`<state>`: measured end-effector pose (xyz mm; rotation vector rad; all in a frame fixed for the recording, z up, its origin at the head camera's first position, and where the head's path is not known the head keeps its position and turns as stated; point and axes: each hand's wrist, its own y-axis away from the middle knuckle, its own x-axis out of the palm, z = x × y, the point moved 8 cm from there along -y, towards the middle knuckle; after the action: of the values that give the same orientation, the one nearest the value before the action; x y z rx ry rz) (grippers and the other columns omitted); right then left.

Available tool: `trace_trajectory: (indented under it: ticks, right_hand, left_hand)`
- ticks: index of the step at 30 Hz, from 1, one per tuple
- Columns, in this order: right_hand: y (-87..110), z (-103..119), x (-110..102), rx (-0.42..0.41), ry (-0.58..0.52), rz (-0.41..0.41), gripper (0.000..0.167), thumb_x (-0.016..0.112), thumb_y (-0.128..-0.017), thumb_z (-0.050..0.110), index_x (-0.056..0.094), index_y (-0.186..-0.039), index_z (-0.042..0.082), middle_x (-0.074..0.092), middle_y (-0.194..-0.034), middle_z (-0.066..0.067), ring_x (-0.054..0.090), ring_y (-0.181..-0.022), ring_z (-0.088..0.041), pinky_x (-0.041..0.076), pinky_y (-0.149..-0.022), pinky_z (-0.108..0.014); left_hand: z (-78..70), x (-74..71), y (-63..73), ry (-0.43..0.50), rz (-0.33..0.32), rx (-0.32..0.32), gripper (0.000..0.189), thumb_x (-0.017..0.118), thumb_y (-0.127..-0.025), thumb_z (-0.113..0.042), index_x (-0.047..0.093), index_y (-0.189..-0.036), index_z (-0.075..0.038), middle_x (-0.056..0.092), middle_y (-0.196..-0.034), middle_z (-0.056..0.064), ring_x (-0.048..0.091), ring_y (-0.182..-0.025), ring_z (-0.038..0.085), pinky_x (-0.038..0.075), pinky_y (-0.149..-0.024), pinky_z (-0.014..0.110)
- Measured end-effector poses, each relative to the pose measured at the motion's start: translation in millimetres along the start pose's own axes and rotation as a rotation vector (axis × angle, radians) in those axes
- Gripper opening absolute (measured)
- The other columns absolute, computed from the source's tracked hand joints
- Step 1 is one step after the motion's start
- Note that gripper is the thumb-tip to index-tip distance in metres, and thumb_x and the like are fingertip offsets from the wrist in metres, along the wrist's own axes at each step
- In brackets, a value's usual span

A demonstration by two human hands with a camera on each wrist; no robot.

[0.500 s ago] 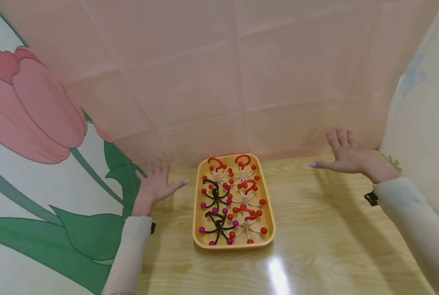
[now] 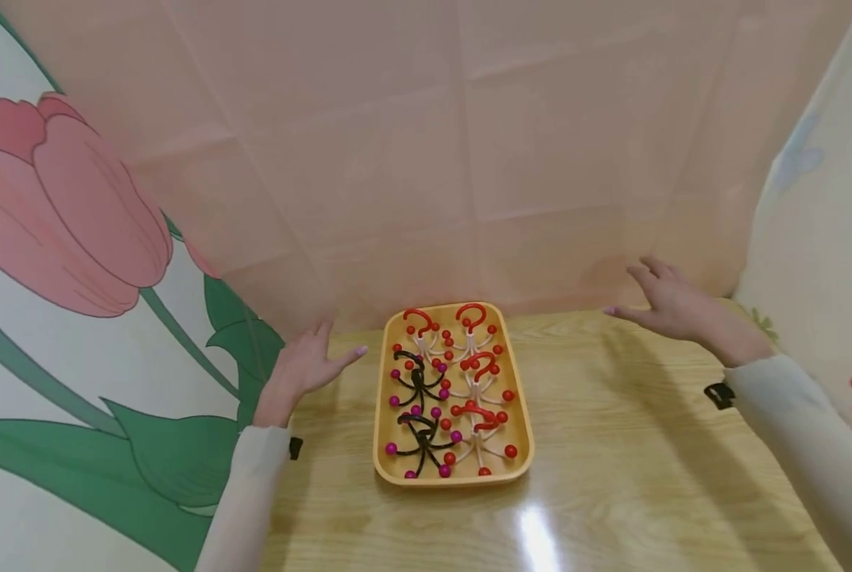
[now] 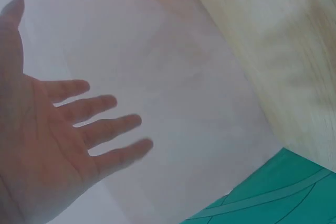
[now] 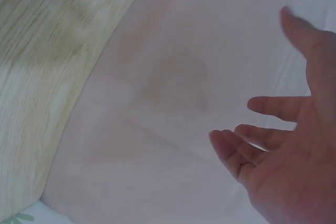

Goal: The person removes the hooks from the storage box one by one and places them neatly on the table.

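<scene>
A yellow tray [image 2: 426, 481] on the table holds several spidery pieces with hooked tops and ball-tipped legs. Two are black with purple balls [image 2: 417, 378], along the tray's left side. The others have pale legs, red balls and red hooks [image 2: 475, 308]. My left hand [image 2: 304, 367] is raised left of the tray, thumb toward it; in the left wrist view its fingers [image 3: 113, 124] spread apart, holding nothing. Farther off to the right, my right hand [image 2: 672, 311] hovers over the table's back edge. Its fingers [image 4: 273, 106] bend loosely around nothing in the right wrist view.
A pale wood-grain table [image 2: 576, 413] lies under the tray. Behind it hangs a creased pinkish sheet [image 2: 397, 159]. A panel with a large tulip print [image 2: 97, 214] stands at the left, and a light printed panel [image 2: 819, 238] at the right.
The fingers of both hands have tipped lower and look less upright in the head view; the right fingers bend more. The tray and its pieces stay in place.
</scene>
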<state>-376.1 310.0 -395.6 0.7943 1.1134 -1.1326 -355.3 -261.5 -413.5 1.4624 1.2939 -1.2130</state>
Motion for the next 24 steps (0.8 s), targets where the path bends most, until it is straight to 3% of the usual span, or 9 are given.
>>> trace_trajectory:
  ticks: [5, 9, 13, 19, 24]
  right_hand:
    - [6.6, 22.0, -12.7, -0.054, 0.007, -0.091, 0.090, 0.066, -0.100, 0.054, 0.036, -0.155, -0.012, 0.031, -0.156, -0.045, 0.038, -0.135, -0.065, 0.041, -0.103, -0.079]
    - [17.7, 49.3, -23.0, -0.125, 0.008, -0.197, 0.076, 0.072, -0.099, 0.044, 0.049, -0.148, -0.008, 0.049, -0.140, -0.036, 0.062, -0.114, -0.052, 0.058, -0.083, -0.063]
    - [27.2, 74.2, -27.0, -0.199, -0.023, -0.270, 0.062, 0.079, -0.095, 0.035, 0.059, -0.139, -0.003, 0.064, -0.117, -0.022, 0.070, -0.096, -0.035, 0.061, -0.070, -0.050]
    - [33.4, 100.9, -26.5, -0.298, -0.007, -0.310, 0.046, 0.082, -0.092, 0.029, 0.069, -0.127, 0.000, 0.074, -0.104, -0.012, 0.070, -0.088, -0.023, 0.059, -0.071, -0.044]
    - [37.7, 120.4, -17.5, -0.372, -0.005, -0.321, 0.036, 0.083, -0.092, 0.027, 0.073, -0.118, 0.004, 0.075, -0.097, -0.006, 0.070, -0.083, -0.017, 0.060, -0.069, -0.038]
  left_hand:
    - [-13.6, -5.7, 6.9, 0.077, -0.052, 0.059, 0.105, 0.046, -0.092, -0.086, 0.037, -0.161, -0.007, 0.047, -0.161, 0.021, 0.053, -0.143, 0.044, 0.047, -0.115, 0.064]
    - [-25.8, -10.8, 17.4, 0.091, -0.106, 0.123, 0.075, 0.058, -0.100, -0.067, 0.056, -0.138, -0.003, 0.065, -0.135, 0.020, 0.065, -0.119, 0.037, 0.057, -0.101, 0.055]
    - [-36.4, -10.5, 31.5, 0.085, -0.147, 0.177, 0.049, 0.064, -0.102, -0.053, 0.062, -0.118, -0.006, 0.068, -0.114, 0.013, 0.064, -0.098, 0.028, 0.059, -0.086, 0.046]
    - [-53.7, -5.0, 51.5, 0.079, -0.213, 0.242, 0.032, 0.070, -0.101, -0.042, 0.065, -0.102, -0.011, 0.069, -0.109, 0.007, 0.063, -0.091, 0.022, 0.058, -0.079, 0.039]
    - [-66.5, 2.0, 73.5, 0.040, -0.241, 0.305, 0.027, 0.073, -0.100, -0.036, 0.069, -0.099, -0.010, 0.071, -0.116, 0.011, 0.068, -0.108, 0.029, 0.060, -0.094, 0.046]
